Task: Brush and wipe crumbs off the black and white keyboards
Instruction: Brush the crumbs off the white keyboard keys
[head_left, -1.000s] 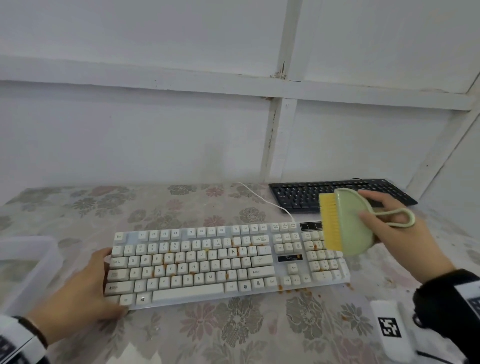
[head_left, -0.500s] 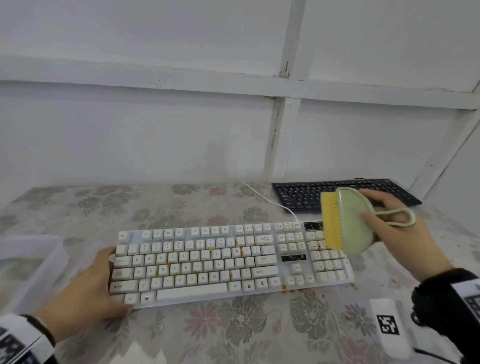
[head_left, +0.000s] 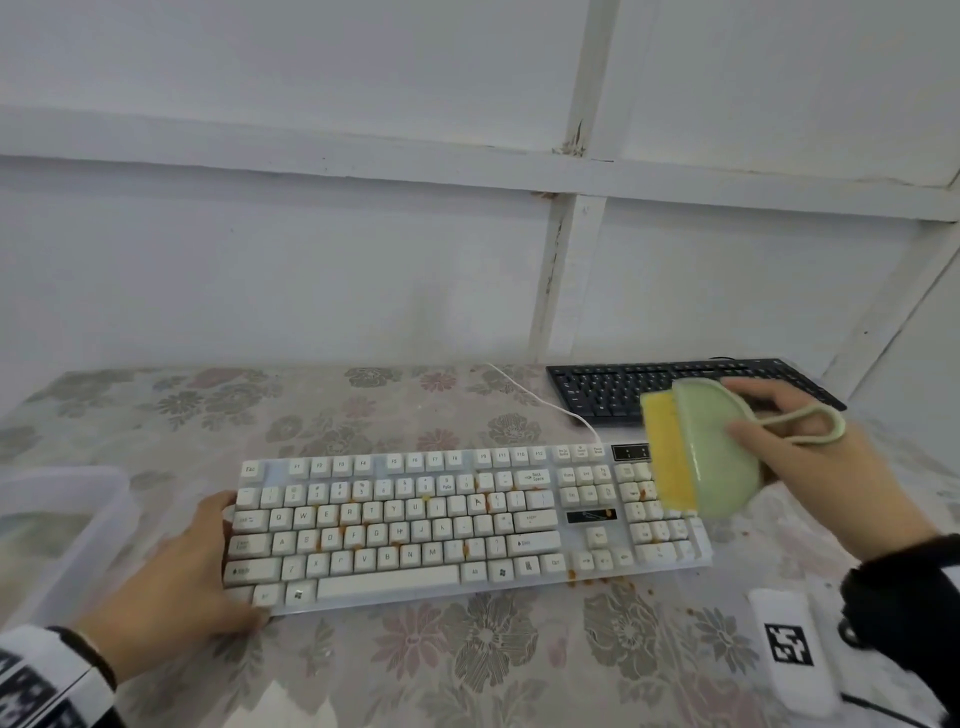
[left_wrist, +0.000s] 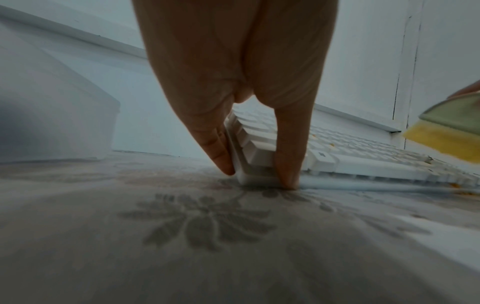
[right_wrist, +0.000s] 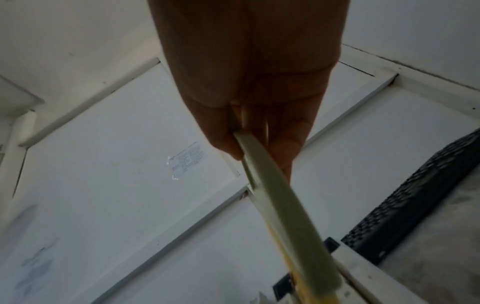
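Note:
A white keyboard (head_left: 415, 519) with orange crumbs (head_left: 340, 530) between its keys lies across the middle of the floral tablecloth. My left hand (head_left: 171, 587) pinches its near left corner, thumb on the front edge and a finger on the side (left_wrist: 259, 176). My right hand (head_left: 810, 457) grips a pale green brush (head_left: 717, 457) with yellow bristles, tilted just above the number pad. The left wrist view shows the brush (left_wrist: 446, 131) at far right. In the right wrist view the brush (right_wrist: 285, 216) runs down from my right hand (right_wrist: 259, 148). A black keyboard (head_left: 597, 389) lies behind, by the wall.
A clear plastic container (head_left: 62, 519) stands at the table's left edge. A white device with a square marker (head_left: 789, 644) lies at the near right. Loose crumbs (head_left: 587, 579) dot the cloth by the white keyboard's right front. Its white cable (head_left: 540, 400) runs back toward the wall.
The view has shifted a little. The brush stays over the number pad, a touch lower. My left hand keeps its hold on the keyboard's corner.

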